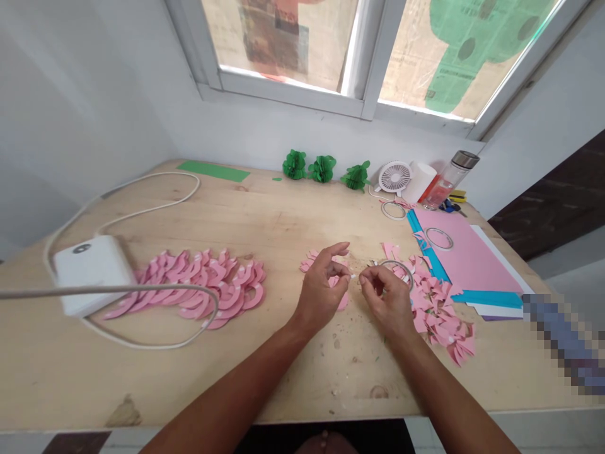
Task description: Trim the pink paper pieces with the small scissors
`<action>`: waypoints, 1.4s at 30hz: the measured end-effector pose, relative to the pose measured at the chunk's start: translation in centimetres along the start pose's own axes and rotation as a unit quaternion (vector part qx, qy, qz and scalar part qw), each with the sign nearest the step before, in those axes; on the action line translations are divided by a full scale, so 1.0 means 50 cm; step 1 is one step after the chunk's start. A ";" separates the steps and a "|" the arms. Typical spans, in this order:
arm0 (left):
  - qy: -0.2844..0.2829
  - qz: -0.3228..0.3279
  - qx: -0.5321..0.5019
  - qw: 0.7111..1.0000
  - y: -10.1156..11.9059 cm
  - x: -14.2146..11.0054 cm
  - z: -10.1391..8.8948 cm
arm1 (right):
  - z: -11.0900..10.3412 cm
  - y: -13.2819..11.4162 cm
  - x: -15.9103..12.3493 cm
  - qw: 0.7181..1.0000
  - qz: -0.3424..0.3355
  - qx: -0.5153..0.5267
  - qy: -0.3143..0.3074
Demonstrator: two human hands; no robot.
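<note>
My left hand (pixel 317 295) had its grip pinched on a small white bit (pixel 352 276), above pink paper pieces (pixel 343 302) on the counter (pixel 278 221). My right hand (pixel 391 308) was closed at the fingertips nearby; I couldn't tell if it held anything. This looked like fine fingertip work, calling for a light pinch.

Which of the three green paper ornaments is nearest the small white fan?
The rightmost green paper ornament, just left of the small white fan; the other two green ornaments sit farther left, close together.
</note>
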State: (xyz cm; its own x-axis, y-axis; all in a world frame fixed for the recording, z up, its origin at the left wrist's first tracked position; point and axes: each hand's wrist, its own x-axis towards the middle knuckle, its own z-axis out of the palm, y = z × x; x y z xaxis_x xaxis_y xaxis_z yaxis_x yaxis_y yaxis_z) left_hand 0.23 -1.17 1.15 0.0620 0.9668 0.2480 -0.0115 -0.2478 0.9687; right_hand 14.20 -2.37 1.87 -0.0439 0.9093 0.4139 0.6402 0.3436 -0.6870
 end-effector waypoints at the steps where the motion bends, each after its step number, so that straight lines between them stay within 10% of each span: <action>1: 0.002 0.003 0.011 1.000 0.000 -0.001 0.000 | 0.000 -0.002 -0.001 1.000 -0.026 -0.018 0.001; 26: -0.008 0.146 0.131 0.981 0.000 -0.009 0.005 | 0.012 0.010 -0.007 0.988 -0.115 -0.102 0.002; 42: 0.009 0.005 0.021 1.000 0.002 0.005 -0.004 | 0.004 0.003 0.000 0.998 0.041 0.012 -0.035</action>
State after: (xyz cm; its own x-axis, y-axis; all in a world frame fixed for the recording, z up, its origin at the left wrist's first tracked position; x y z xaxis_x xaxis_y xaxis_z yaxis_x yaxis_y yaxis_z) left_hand 0.05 -0.96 1.28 0.0445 0.9653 0.2572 0.0292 -0.2586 0.9655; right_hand 14.13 -2.29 1.64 -0.0460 0.9486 0.3132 0.6251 0.2719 -0.7317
